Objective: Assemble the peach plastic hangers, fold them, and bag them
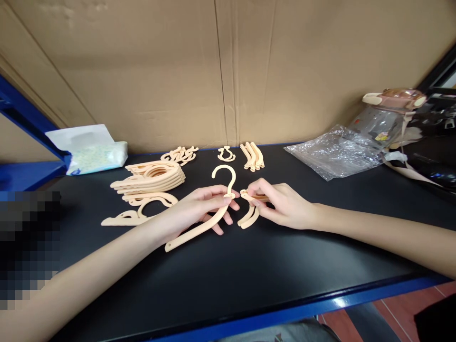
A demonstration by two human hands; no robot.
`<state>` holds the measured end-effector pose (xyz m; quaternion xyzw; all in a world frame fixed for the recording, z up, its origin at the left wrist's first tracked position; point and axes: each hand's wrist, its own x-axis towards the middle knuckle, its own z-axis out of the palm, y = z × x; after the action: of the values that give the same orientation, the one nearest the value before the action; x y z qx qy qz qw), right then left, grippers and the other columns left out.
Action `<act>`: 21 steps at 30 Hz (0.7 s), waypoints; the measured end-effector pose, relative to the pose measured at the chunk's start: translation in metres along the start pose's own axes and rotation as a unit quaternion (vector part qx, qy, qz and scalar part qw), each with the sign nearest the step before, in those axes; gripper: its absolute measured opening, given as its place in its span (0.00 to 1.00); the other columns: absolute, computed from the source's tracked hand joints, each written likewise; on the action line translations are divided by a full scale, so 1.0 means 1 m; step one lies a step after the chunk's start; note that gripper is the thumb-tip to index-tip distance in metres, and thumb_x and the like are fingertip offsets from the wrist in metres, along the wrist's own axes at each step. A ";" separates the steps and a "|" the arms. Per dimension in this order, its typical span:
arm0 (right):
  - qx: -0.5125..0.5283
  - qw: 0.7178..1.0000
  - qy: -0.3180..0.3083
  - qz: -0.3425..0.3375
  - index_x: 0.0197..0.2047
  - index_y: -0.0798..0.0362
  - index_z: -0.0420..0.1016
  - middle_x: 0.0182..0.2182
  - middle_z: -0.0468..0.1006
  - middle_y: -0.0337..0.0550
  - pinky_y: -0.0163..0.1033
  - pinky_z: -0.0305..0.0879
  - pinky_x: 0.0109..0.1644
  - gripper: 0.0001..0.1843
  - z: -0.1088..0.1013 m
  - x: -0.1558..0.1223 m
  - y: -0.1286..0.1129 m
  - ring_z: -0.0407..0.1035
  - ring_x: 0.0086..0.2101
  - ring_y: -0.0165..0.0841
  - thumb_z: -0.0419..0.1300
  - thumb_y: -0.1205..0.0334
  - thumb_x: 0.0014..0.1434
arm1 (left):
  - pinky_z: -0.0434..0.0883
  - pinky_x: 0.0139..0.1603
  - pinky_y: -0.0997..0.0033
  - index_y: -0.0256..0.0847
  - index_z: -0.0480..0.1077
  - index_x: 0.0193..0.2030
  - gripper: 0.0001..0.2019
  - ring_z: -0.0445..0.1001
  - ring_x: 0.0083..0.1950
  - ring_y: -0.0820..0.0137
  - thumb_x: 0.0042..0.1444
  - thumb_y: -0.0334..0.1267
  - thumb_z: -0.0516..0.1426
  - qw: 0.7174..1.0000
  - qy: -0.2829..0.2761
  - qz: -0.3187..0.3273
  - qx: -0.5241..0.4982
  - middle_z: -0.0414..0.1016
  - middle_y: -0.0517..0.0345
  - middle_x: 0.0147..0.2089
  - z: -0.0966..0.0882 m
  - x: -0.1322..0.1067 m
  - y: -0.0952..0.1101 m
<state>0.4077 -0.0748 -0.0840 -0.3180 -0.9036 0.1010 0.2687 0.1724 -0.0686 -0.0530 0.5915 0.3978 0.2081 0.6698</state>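
Smooth hook (pixel 233 177), curved bar (pixel 199 230)

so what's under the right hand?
The ends of two curved hanger pieces stick out from under the right hand. Their other ends, and any table right beneath the palm, are covered.

Brown cardboard wall (pixel 160 71); black tabletop (pixel 285 270) with blue edge (pixel 340 302); reddish tiled floor (pixel 402 311)
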 end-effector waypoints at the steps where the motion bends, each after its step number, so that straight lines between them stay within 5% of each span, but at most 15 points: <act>1: 0.002 1.000 0.002 0.000 0.44 0.50 0.56 0.33 0.74 0.38 0.33 0.63 0.29 0.06 0.000 0.000 0.000 0.70 0.26 0.28 0.50 0.65 0.64 | 0.78 0.30 0.77 0.42 0.73 0.46 0.10 0.75 0.39 0.71 0.61 0.42 0.58 1.000 0.003 0.003 0.001 0.74 0.55 0.45 0.000 0.000 -0.001; 6: -0.006 0.999 0.034 0.037 0.41 0.49 0.58 0.29 0.74 0.34 0.31 0.62 0.27 0.09 0.000 0.000 -0.002 0.69 0.24 0.27 0.55 0.56 0.64 | 0.79 0.33 0.75 0.44 0.76 0.47 0.11 0.74 0.40 0.71 0.59 0.42 0.60 1.000 0.019 0.012 -0.010 0.74 0.55 0.43 -0.002 0.001 -0.002; 11: -0.055 0.996 0.076 -0.003 0.44 0.52 0.62 0.28 0.75 0.35 0.31 0.60 0.26 0.08 0.000 0.000 -0.003 0.68 0.22 0.26 0.55 0.60 0.64 | 0.78 0.35 0.77 0.45 0.77 0.48 0.12 0.73 0.38 0.73 0.59 0.40 0.61 1.000 0.007 0.009 -0.019 0.75 0.55 0.40 -0.001 0.000 -0.001; 21: -0.102 0.987 0.087 -0.090 0.42 0.54 0.72 0.33 0.79 0.41 0.40 0.59 0.42 0.08 -0.003 0.006 0.000 0.69 0.33 0.32 0.54 0.61 0.67 | 0.76 0.32 0.79 0.44 0.77 0.49 0.12 0.70 0.35 0.75 0.60 0.41 0.60 0.998 0.015 -0.004 -0.054 0.72 0.56 0.36 -0.001 0.000 0.001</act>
<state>0.4052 -0.0710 -0.0783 -0.2684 -0.9073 -0.0448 0.3206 0.1723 -0.0677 -0.0524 0.5494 0.3983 0.2354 0.6958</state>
